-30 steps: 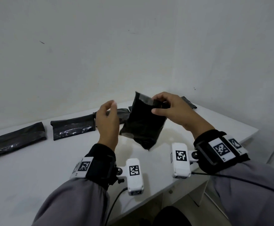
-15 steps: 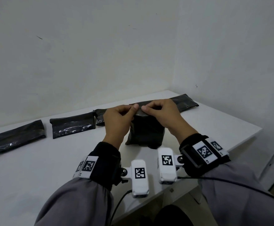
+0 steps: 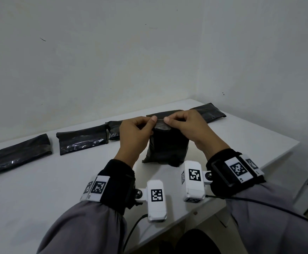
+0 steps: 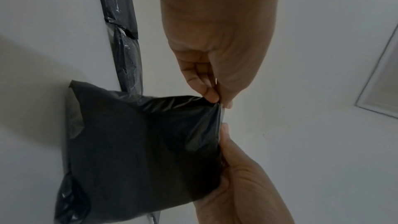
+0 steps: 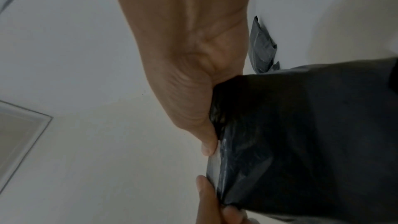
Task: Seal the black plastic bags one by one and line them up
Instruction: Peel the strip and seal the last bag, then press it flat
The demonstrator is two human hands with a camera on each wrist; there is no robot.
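Note:
A filled black plastic bag [image 3: 168,147] stands upright on the white table [image 3: 39,198] right in front of me. Both hands pinch its top edge from either side. My left hand [image 3: 152,121] holds the left part of the mouth and my right hand [image 3: 168,122] the right part, thumbs nearly meeting. In the left wrist view the left hand [image 4: 217,101] pinches the bag [image 4: 140,151] at its edge. In the right wrist view the right hand's thumb [image 5: 208,146] presses the bag's [image 5: 301,134] shiny mouth strip.
Flat black bags lie in a row along the back of the table: a far-left bag [image 3: 17,154], a second bag [image 3: 81,140], a third bag [image 3: 114,130] partly behind my left hand, and a right bag [image 3: 208,112]. The table's edge [image 3: 259,173] runs close at right.
A second ago my right hand alone held the bag in the air and my left hand was free. Now both hands pinch its top and the bag stands lower, on the table.

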